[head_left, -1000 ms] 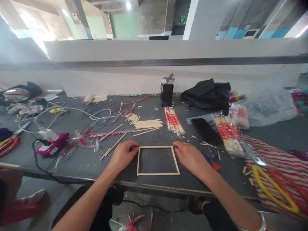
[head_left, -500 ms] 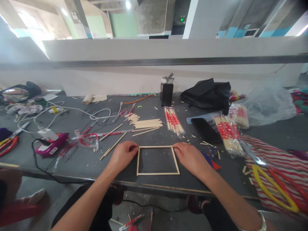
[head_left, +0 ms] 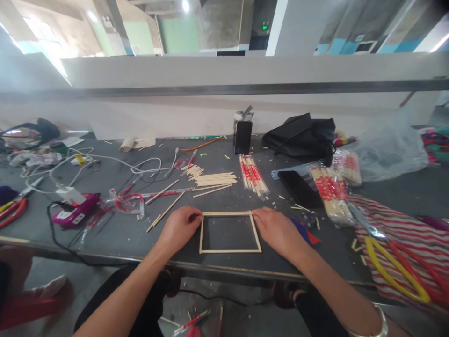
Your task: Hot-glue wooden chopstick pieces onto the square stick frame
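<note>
One left hand (head_left: 178, 227), one right hand (head_left: 278, 229), both hands curled, pinching opposite far corners of a wooden-stick frame (head_left: 230, 251)

Craft workshop in a large indoor hall, by the look; long work table (head_left: 220, 202) carries a stick frame (head_left: 230, 251), packed sticks (head_left: 253, 175), scissors (head_left: 375, 230), power socket (head_left: 75, 211); low partition (head_left: 217, 74) behind; past it, bare concrete wall (head_left: 220, 28), ceiling light (head_left: 185, 5), green lit sign (head_left: 264, 27).

There is one stick frame (head_left: 230, 251). Past it are two phones (head_left: 243, 138), three packs of sticks (head_left: 253, 176) and one black bag (head_left: 300, 135).
</note>
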Available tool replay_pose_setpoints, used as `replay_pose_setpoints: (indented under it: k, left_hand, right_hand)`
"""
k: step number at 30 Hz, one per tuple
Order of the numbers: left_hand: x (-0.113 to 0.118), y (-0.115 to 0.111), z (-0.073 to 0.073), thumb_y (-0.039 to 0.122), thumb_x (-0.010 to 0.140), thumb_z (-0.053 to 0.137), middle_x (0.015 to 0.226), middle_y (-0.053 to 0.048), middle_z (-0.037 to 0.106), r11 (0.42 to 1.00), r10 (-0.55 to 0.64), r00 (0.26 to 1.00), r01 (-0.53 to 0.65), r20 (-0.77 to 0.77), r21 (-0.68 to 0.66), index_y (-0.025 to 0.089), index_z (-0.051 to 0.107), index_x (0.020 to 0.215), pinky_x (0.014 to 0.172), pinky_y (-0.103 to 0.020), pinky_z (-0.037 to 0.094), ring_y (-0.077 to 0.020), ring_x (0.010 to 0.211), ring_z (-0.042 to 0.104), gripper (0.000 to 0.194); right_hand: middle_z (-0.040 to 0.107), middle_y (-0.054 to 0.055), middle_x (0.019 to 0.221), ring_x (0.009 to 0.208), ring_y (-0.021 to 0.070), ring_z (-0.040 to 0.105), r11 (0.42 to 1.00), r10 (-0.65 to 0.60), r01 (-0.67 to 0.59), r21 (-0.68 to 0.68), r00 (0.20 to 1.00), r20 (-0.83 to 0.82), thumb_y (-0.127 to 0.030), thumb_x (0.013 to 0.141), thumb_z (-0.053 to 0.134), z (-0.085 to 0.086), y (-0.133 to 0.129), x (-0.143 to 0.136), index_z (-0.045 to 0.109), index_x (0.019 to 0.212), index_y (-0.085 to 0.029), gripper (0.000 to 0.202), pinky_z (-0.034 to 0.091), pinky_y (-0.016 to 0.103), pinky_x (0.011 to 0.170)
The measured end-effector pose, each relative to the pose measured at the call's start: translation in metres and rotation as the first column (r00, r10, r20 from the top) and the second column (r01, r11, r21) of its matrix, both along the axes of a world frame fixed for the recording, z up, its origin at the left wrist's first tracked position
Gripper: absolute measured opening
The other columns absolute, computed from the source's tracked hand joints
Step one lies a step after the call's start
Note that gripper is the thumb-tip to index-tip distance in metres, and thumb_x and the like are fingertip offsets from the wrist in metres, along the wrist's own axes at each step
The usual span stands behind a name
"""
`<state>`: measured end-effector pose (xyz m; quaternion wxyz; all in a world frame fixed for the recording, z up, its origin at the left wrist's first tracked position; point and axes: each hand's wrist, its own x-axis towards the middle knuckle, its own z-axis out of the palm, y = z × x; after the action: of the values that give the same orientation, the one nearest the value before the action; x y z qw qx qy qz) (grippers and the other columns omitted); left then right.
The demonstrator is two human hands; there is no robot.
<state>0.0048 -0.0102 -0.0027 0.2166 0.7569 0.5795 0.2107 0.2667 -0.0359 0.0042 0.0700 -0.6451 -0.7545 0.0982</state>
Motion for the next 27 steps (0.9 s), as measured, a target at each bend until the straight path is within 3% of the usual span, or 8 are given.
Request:
replay_pose_setpoints:
  k: [9, 12, 19, 27]
  left_hand:
    - [-0.003, -0.026, -0.001, 0.024, 0.083, 0.053, 0.080, -0.002, 0.070, 0.999, 0.012, 0.998, -0.013, 0.061, 0.029, 0.019, 0.072, 0.087, 0.068, -0.027, 0.044, -0.0166, 0.073, 0.062, 0.020]
    - [-0.004, -0.046, -0.004, 0.025, 0.084, 0.054, 0.081, -0.002, 0.070, 0.998, 0.037, 0.997, -0.041, 0.073, 0.051, 0.019, 0.072, 0.087, 0.070, -0.028, 0.044, -0.0175, 0.076, 0.062, 0.019]
    - [0.004, -0.095, -0.014, 0.021, 0.086, 0.054, 0.081, -0.003, 0.066, 0.964, 0.077, 0.996, -0.085, 0.040, 0.250, 0.020, 0.069, 0.091, 0.075, -0.033, 0.043, -0.0197, 0.080, 0.056, 0.017]
    - [0.009, -0.111, -0.019, 0.016, 0.086, 0.053, 0.090, -0.006, 0.064, 0.940, 0.109, 0.994, -0.114, 0.032, 0.323, 0.018, 0.068, 0.093, 0.077, -0.035, 0.044, -0.0215, 0.084, 0.054, 0.017]
  right_hand:
    - [0.073, 0.008, 0.093, 0.091, 0.0180, 0.067, 0.998, -0.005, 0.009, 0.061, 0.999, -0.052, -0.014, 0.093, 0.041, -0.001, -0.023, -0.001, 0.071, 0.096, -0.018, 0.030, 0.044, 0.024, 0.077]
    - [0.073, 0.007, 0.093, 0.091, 0.0169, 0.068, 0.996, -0.020, 0.027, 0.084, 0.997, -0.081, -0.014, 0.093, 0.040, 0.000, -0.042, -0.002, 0.071, 0.096, -0.020, 0.031, 0.045, 0.023, 0.077]
    - [0.072, 0.006, 0.095, 0.090, 0.0185, 0.068, 0.986, -0.082, 0.099, 0.137, 0.988, -0.128, -0.017, 0.095, 0.040, -0.009, -0.084, -0.006, 0.070, 0.100, -0.020, 0.031, 0.047, 0.026, 0.075]
    - [0.070, 0.005, 0.096, 0.091, 0.0197, 0.066, 0.966, -0.131, 0.162, 0.200, 0.978, -0.159, -0.019, 0.094, 0.041, -0.023, -0.107, -0.010, 0.068, 0.108, -0.020, 0.031, 0.047, 0.028, 0.077]
